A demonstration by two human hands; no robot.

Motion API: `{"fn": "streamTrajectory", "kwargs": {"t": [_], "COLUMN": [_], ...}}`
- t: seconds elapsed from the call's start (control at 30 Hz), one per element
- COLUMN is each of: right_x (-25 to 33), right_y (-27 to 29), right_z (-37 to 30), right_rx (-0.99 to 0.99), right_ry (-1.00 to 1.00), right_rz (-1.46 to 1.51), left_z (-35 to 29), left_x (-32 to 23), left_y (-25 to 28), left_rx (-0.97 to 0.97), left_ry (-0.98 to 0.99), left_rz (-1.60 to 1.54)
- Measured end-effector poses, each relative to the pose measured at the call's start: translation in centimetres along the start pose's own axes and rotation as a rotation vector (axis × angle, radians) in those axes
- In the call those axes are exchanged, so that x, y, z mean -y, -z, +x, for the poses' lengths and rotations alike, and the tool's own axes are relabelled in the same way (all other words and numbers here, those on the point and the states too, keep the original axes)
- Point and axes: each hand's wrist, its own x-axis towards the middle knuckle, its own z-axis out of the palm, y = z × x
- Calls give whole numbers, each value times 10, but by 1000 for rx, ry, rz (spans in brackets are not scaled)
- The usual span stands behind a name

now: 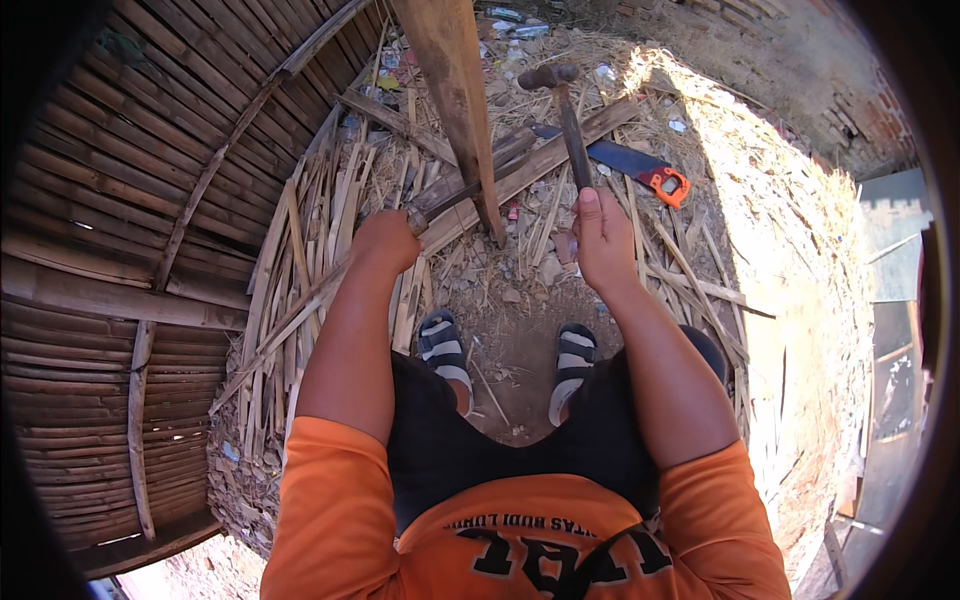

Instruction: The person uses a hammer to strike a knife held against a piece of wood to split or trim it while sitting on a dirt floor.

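My left hand (pixel 385 240) is closed round the handle of a chisel (pixel 450 202). Its dark blade reaches up and right to the edge of an upright wooden post (pixel 452 85); whether the tip has entered the wood I cannot tell. In my right hand (pixel 605 240), wrapped by the fingers with the thumb along the shaft, is a hammer (pixel 570 125). The hammer's head points away from me, raised to the right of the post and apart from the chisel.
A handsaw (pixel 630 160) with an orange handle lies beyond my right hand, beside crossed wooden beams (pixel 545 165). Bamboo strips (pixel 325 215) are heaped at the left, before a slatted bamboo wall (pixel 110 200). A brick wall (pixel 800 70) stands at the far right. My sandaled feet (pixel 445 345) are on bare dirt.
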Motion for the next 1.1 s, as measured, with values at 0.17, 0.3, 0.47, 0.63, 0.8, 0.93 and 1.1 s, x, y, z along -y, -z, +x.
{"fn": "streamTrajectory", "kwargs": {"t": [0.17, 0.3, 0.47, 0.63, 0.8, 0.93, 1.1], "right_x": [-8, -12, -11, -33, 11, -20, -2], "right_y": [-8, -2, -6, -8, 1, -12, -6], "right_z": [-15, -12, -8, -11, -6, -22, -13], "right_rx": [148, 122, 30, 146, -50, 31, 112], "right_ry": [-150, -100, -5, -177, -34, -15, -58], "right_rz": [-365, -262, -124, -449, -44, -300, -348], "left_z": [5, 10, 6, 3, 10, 12, 16], "left_x": [2, 12, 4, 6, 13, 0, 6], "left_y": [-8, -18, -12, -10, -18, -18, -25], "left_rx": [-51, -72, 12, 10, 1, 21, 0], "left_ry": [-42, -62, 6, -5, 10, 28, 13], "left_rz": [13, 6, 2, 27, -6, -22, -17]}}
